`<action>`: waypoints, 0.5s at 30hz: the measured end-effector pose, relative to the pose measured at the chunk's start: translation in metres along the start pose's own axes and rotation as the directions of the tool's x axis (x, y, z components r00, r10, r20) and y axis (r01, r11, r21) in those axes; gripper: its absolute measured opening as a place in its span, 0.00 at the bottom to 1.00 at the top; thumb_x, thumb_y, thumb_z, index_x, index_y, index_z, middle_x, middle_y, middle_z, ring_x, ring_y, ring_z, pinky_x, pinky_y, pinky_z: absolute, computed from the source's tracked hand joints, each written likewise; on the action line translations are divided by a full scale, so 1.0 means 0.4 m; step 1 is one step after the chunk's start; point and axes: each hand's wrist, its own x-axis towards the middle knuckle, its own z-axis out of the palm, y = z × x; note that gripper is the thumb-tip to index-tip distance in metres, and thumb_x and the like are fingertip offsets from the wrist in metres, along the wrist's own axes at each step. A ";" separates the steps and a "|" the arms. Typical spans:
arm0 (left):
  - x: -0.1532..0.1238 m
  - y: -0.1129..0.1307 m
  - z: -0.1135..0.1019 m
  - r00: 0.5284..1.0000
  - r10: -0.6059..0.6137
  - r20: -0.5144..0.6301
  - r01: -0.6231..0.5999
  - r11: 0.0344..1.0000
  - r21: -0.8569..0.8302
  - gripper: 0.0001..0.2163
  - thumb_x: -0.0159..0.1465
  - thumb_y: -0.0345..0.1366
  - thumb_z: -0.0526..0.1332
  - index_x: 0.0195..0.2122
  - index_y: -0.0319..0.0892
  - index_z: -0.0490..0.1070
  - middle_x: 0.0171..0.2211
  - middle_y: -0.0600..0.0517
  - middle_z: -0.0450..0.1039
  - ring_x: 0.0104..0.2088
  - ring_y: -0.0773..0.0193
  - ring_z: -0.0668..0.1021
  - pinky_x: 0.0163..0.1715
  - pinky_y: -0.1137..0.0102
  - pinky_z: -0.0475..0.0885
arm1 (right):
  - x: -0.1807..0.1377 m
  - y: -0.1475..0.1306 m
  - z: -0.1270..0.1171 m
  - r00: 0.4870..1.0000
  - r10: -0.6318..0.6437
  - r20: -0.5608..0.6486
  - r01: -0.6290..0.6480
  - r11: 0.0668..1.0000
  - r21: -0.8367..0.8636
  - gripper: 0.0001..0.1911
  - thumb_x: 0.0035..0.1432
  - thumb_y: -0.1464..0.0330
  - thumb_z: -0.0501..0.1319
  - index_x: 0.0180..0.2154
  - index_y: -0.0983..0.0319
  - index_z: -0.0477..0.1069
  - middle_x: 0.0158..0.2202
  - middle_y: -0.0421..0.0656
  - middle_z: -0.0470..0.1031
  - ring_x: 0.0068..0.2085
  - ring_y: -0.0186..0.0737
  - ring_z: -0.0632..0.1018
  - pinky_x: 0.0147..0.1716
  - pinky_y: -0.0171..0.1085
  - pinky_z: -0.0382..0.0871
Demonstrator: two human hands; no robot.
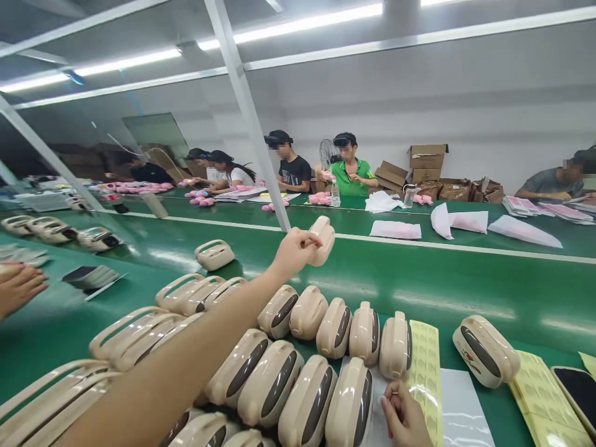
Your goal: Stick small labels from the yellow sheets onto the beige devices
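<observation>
The left hand (293,251) reaches out over the green counter (419,285), fingers clamped on a beige case (325,239) held above the packed rows of cases (298,372). The right hand (404,415) rests low by a yellow sticker sheet (426,366) — fingers curled, seemingly pinching something, though I cannot tell what.

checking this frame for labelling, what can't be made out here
Head view:
- Left hand grips a beige case; its fingers hide the case's near side.
- Right hand is cut by the bottom edge; whether it pinches anything is unclear.
- Sticker sheet: print too small.
- Another person's hand, blurred, cut by the left edge.
</observation>
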 end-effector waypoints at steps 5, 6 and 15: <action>-0.235 0.114 -0.034 0.908 0.419 -0.020 -0.419 0.904 -0.084 0.10 0.56 0.30 0.53 0.24 0.44 0.72 0.26 0.54 0.60 0.29 0.64 0.69 0.31 0.69 0.69 | -0.008 -0.107 -0.056 0.998 -0.040 -0.042 0.047 0.984 0.172 0.19 0.55 0.49 0.51 0.35 0.59 0.58 0.15 0.31 0.57 0.16 0.31 0.61 0.16 0.30 0.56; -0.287 0.125 -0.030 0.841 0.540 -0.031 -0.540 0.839 -0.066 0.12 0.58 0.30 0.50 0.25 0.44 0.73 0.27 0.54 0.60 0.28 0.65 0.69 0.29 0.70 0.69 | -0.011 -0.147 -0.075 0.989 -0.084 -0.120 0.108 0.970 0.216 0.19 0.56 0.51 0.51 0.39 0.59 0.58 0.17 0.33 0.61 0.18 0.32 0.64 0.18 0.31 0.59; -0.579 0.201 0.011 0.325 0.919 0.221 -0.924 0.359 -0.134 0.18 0.60 0.22 0.46 0.33 0.42 0.75 0.24 0.47 0.74 0.32 0.57 0.76 0.36 0.64 0.72 | -0.067 -0.402 -0.143 0.958 -0.153 -0.244 0.240 0.890 0.386 0.38 0.49 0.68 0.57 0.58 0.57 0.40 0.56 0.51 0.60 0.54 0.44 0.67 0.42 0.40 0.70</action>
